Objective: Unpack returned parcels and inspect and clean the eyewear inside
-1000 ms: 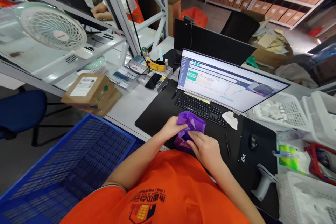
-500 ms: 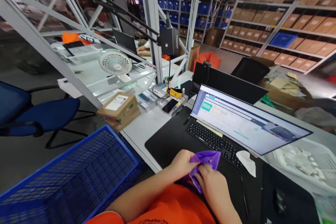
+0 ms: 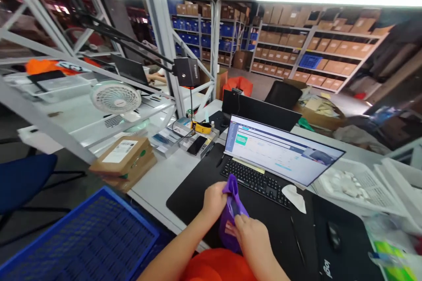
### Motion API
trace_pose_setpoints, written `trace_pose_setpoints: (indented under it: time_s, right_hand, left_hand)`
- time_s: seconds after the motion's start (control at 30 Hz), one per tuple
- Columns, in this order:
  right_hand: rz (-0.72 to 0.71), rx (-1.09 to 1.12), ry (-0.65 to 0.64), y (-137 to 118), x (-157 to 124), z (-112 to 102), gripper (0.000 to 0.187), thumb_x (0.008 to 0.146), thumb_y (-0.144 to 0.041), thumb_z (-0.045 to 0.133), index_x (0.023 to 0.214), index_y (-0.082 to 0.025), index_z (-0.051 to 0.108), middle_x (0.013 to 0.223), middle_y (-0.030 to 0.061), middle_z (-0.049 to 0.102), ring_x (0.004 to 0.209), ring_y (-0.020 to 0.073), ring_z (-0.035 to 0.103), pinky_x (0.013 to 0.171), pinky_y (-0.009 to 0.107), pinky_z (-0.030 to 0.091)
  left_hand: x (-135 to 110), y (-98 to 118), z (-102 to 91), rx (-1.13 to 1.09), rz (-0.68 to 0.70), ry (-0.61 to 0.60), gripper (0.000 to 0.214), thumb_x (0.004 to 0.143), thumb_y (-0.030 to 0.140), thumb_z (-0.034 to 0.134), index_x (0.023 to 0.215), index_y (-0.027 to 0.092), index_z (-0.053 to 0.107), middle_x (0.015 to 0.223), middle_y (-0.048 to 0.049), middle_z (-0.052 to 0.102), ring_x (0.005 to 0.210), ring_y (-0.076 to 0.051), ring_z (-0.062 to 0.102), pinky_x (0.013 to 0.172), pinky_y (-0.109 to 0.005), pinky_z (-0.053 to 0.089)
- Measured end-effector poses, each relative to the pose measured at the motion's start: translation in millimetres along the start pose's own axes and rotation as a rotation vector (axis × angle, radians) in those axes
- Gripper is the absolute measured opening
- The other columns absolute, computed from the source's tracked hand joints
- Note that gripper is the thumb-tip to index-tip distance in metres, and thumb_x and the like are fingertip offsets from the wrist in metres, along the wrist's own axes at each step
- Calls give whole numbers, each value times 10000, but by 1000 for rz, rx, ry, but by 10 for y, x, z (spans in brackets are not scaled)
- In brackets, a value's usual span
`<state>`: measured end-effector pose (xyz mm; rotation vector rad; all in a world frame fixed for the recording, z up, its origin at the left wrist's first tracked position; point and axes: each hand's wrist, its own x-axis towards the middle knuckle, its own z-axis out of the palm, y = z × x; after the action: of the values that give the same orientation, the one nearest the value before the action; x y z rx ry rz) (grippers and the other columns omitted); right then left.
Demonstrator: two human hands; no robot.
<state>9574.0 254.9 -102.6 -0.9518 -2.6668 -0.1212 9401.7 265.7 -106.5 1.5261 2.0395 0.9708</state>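
Observation:
A purple plastic bag hangs between my two hands, just in front of my orange shirt and above the black desk mat. My left hand grips its upper left edge with closed fingers. At the right edge, my right hand pinches the bag near its mouth. The mouth gapes a little between the hands, and something greyish shows inside, too unclear to name. A pinkish patch marks the bag's front. Beyond the hands lies a black keyboard.
A monitor stands behind the keyboard. Stacked cardboard boxes sit at the desk's left edge, above a blue crate. To the right are a white cloth-like piece, a black pen, a mouse and a white basket.
The bag has turned more upright, and its mouth now gapes between my hands. My left hand has shifted to its upper edge. The head view has tilted up and turned right.

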Motion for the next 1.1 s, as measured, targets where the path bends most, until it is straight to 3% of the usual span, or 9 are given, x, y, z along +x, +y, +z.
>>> trace_pose_setpoints:
  time_s: [0.1,0.2,0.37,0.5,0.67,0.8,0.9,1.1]
  right_hand:
    - [-98,-19,126,46,-18,-19,245,885,-216,695,666,-219,584,571,-15,624,461,161,593,479,332,270]
    - [-152,18,110,153,-75,-122,264,959,-211,591,696,-222,593,579,-20,617,481,158,577,503,334,277]
    - [-14,46,13,301,-143,-152,161,908,-111,622,792,-215,661,705,-11,681,564,147,607,533,317,306]
    - [14,90,-6,288,-193,-63,184,921,-75,586,925,-210,711,823,17,728,682,145,637,598,297,348]
    - [11,164,-57,172,-313,-89,187,978,-139,544,918,-190,713,767,27,697,646,142,599,587,304,313]
    - [-26,185,-90,70,-408,-192,263,1002,-157,497,809,-178,675,710,12,641,581,124,557,571,311,290]
    - [-45,175,-89,20,-465,-236,248,994,-135,478,879,-170,695,728,17,638,575,125,545,569,309,295]
    - [-32,223,-21,88,-488,-257,252,984,-142,494,961,-183,741,839,52,717,700,152,613,643,286,377]
  left_hand:
    - [118,-46,-28,0,-20,17,226,755,33,471,675,175,628,681,-19,658,671,-170,600,634,-238,377]
    - [120,-50,-73,-3,-25,25,201,789,59,491,713,175,637,744,-23,681,711,-168,605,658,-238,381]
    - [29,52,-127,-6,-25,-57,103,845,255,614,808,203,696,768,-15,715,711,-178,637,644,-245,393]
    - [-32,166,-83,65,-10,-129,252,753,403,757,936,233,724,851,-22,749,802,-222,689,657,-256,420]
    - [-77,146,-50,100,-40,-88,117,850,286,623,819,203,700,852,-52,714,830,-214,667,680,-267,398]
    - [-167,103,-68,41,-16,-66,126,835,213,591,726,211,654,810,-14,670,785,-168,623,683,-251,381]
    - [-234,84,-66,-9,-10,-58,171,830,210,585,661,202,615,738,-6,626,706,-152,578,646,-255,360]
    - [-276,62,-58,-163,21,-154,130,811,201,603,702,193,676,778,-12,675,747,-152,615,688,-241,416]
